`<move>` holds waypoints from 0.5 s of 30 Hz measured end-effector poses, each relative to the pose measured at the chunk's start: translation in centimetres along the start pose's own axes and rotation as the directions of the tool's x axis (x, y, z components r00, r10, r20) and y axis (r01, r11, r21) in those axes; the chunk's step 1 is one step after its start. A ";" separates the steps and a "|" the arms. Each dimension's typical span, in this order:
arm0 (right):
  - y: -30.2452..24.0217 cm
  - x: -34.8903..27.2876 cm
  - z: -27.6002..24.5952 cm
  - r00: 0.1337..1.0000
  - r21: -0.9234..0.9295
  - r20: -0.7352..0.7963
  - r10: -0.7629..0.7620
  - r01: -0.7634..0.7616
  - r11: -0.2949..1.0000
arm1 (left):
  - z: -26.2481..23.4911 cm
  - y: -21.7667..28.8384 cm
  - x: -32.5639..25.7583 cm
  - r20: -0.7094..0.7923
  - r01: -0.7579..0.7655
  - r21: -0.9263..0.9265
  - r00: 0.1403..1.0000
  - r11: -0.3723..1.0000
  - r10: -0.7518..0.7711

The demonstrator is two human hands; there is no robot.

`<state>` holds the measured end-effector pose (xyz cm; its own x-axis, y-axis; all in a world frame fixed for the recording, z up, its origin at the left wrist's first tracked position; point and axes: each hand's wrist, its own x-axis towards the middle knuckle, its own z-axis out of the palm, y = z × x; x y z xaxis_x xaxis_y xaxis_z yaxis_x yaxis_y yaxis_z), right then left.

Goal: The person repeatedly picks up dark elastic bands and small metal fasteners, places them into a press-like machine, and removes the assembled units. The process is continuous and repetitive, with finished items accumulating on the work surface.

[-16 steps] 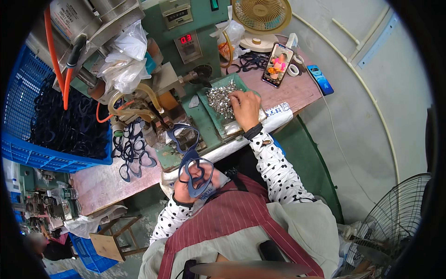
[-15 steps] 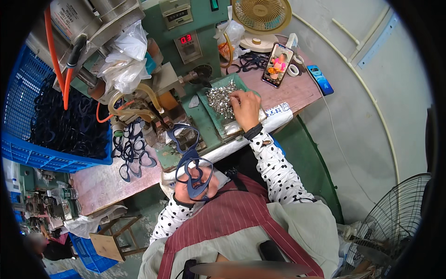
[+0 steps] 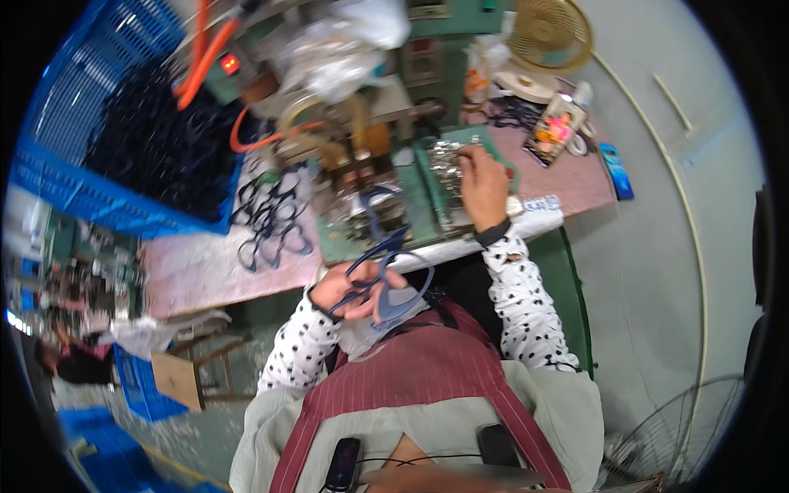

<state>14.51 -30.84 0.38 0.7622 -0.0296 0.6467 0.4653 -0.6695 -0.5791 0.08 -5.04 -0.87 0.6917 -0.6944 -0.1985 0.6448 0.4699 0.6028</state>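
Observation:
Several dark blue looped pieces (image 3: 404,306), flat and shaped like open frames, hang from my left hand (image 3: 349,289), whose fingers are curled round them. They reach up toward the metal machine head (image 3: 362,177) at the table's front edge. My right hand (image 3: 483,187) is over a green tray (image 3: 450,215) of small shiny metal pieces (image 3: 445,164). Its fingertips are drawn together among the pieces; whether one is pinched there is hidden. Both forearms wear white sleeves with black dots.
A blue crate (image 3: 123,193) full of dark looped pieces stands at the left, with more loops (image 3: 271,218) on the pink tabletop (image 3: 197,275). At the right back are a phone (image 3: 555,130), a blue packet (image 3: 616,171) and a small fan (image 3: 549,33). Orange hoses (image 3: 209,62) hang by the machine.
My view has swung left, so the bench appears farther right. The left hand has turned, and its loops tilt rightward. The right hand stays at the tray of metal pieces.

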 end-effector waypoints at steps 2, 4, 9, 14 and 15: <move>-2.7 0.7 -0.9 0.980 0.043 -0.063 -0.190 0.193 0.980 | 0.5 1.0 0.4 0.110 -0.011 -0.008 0.994 1.000 0.012; -5.3 1.0 -1.4 0.995 0.232 0.003 -0.095 0.092 0.969 | 2.6 1.7 0.5 0.076 -0.041 0.062 0.996 0.997 0.036; -8.1 1.8 -1.3 0.955 0.342 0.059 -0.290 0.254 0.905 | 3.7 1.4 1.0 0.106 -0.107 0.014 0.989 0.994 0.105; -10.5 1.4 -1.2 0.855 0.517 0.510 0.096 -0.393 0.760 | 2.7 1.0 1.8 0.117 -0.098 0.021 0.989 0.995 0.095; -10.8 1.5 -1.0 0.848 0.530 0.517 0.114 -0.422 0.736 | 2.7 0.9 1.9 0.096 -0.079 0.003 0.992 0.997 0.079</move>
<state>10.19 -24.41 8.16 0.9324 0.2822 0.2258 0.2592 -0.0869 -0.9619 1.09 -7.36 1.37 0.7056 -0.7046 -0.0750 0.5871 0.5221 0.6186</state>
